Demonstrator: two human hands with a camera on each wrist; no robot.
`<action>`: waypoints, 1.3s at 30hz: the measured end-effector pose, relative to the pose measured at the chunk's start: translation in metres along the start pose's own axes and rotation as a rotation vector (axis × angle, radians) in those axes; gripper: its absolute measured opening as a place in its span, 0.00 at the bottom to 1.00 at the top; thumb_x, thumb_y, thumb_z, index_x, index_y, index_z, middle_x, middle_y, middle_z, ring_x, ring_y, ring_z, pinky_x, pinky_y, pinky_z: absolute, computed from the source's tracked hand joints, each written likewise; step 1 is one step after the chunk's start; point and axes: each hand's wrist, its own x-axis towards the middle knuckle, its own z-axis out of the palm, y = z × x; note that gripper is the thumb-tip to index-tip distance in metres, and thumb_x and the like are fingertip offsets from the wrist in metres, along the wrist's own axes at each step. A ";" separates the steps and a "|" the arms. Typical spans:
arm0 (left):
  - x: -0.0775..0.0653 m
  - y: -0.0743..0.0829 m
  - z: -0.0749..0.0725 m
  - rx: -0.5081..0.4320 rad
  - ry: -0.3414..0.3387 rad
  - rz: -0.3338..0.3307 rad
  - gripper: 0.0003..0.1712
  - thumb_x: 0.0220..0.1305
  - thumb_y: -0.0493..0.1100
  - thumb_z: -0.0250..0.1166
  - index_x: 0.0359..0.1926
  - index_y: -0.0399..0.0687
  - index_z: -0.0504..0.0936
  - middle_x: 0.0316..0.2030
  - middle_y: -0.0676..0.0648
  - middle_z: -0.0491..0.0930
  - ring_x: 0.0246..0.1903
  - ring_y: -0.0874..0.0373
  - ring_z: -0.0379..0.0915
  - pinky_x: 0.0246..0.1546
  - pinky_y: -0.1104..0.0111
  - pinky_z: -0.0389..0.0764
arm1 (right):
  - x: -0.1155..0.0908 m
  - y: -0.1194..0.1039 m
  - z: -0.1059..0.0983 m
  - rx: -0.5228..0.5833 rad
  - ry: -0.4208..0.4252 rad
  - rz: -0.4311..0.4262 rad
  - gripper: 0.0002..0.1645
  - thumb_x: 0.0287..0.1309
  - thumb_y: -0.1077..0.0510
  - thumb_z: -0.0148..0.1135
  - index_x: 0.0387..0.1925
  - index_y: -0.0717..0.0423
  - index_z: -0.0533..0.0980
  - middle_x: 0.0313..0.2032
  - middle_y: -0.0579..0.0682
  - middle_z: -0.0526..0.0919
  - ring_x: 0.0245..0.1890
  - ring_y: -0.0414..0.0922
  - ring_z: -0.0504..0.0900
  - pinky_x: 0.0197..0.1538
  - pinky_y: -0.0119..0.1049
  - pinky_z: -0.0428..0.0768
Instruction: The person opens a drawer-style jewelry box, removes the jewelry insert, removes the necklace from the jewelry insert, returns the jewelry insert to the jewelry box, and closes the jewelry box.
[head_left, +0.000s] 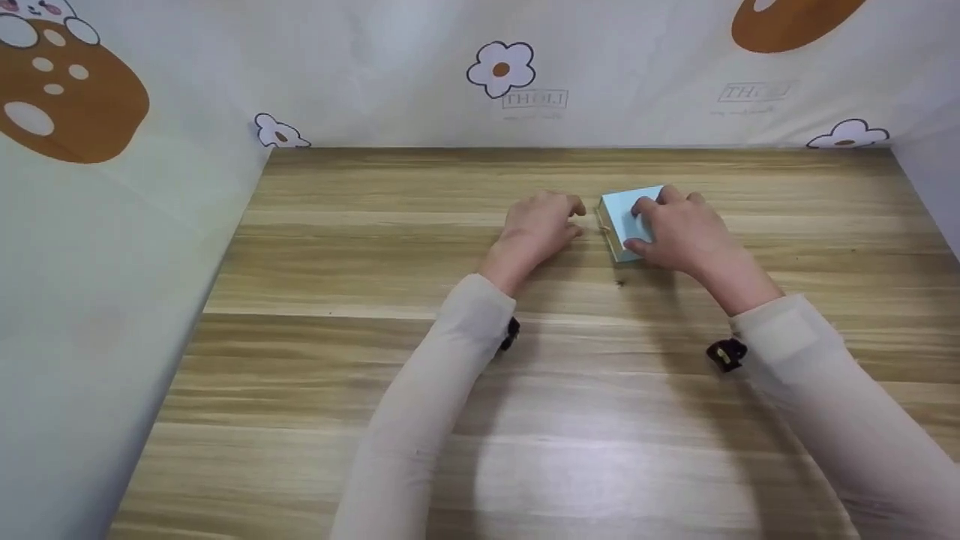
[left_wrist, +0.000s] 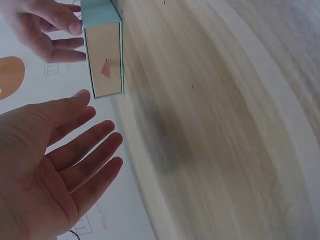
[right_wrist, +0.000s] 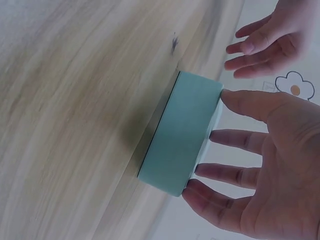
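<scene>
A small light-blue box (head_left: pixel 621 206) with a tan end panel stands on the wooden table. In the left wrist view, that tan end panel (left_wrist: pixel 102 75) has a small reddish-brown tab on it. My right hand (head_left: pixel 686 232) is over the box, fingers spread and slightly bent, fingertips at its top face. The right wrist view has the thumb by one top corner and the other fingers (right_wrist: pixel 235 177) along the top edge. To the left of the box, my left hand (head_left: pixel 536 229) hangs with loosely bent fingers, apart from the tan end, holding nothing.
The wooden table (head_left: pixel 360 360) meets a pale printed sheet (head_left: pixel 375 75) at the back and the left side. A small dark mark (head_left: pixel 619 283) lies on the wood just in front of the box. Dark wrist devices (head_left: pixel 726 354) sit at both sleeve cuffs.
</scene>
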 end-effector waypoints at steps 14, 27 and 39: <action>0.003 0.012 0.009 -0.010 -0.007 0.005 0.10 0.71 0.47 0.61 0.50 0.58 0.84 0.46 0.55 0.85 0.42 0.60 0.77 0.47 0.61 0.84 | -0.002 -0.020 0.003 -0.025 0.034 -0.046 0.30 0.61 0.47 0.65 0.57 0.63 0.73 0.48 0.69 0.75 0.43 0.64 0.76 0.52 0.58 0.73; 0.003 0.008 0.017 -0.026 -0.014 -0.018 0.07 0.71 0.47 0.62 0.44 0.52 0.82 0.41 0.53 0.84 0.37 0.61 0.72 0.42 0.65 0.81 | -0.006 -0.027 0.007 -0.053 0.054 -0.084 0.31 0.61 0.44 0.66 0.57 0.61 0.74 0.49 0.69 0.75 0.44 0.66 0.76 0.48 0.59 0.77; 0.001 0.009 0.020 -0.032 0.003 -0.041 0.05 0.70 0.43 0.61 0.38 0.48 0.82 0.34 0.52 0.80 0.32 0.60 0.70 0.31 0.69 0.73 | 0.008 -0.002 -0.015 0.113 -0.129 -0.168 0.42 0.53 0.50 0.75 0.68 0.57 0.70 0.70 0.65 0.65 0.68 0.65 0.65 0.68 0.62 0.68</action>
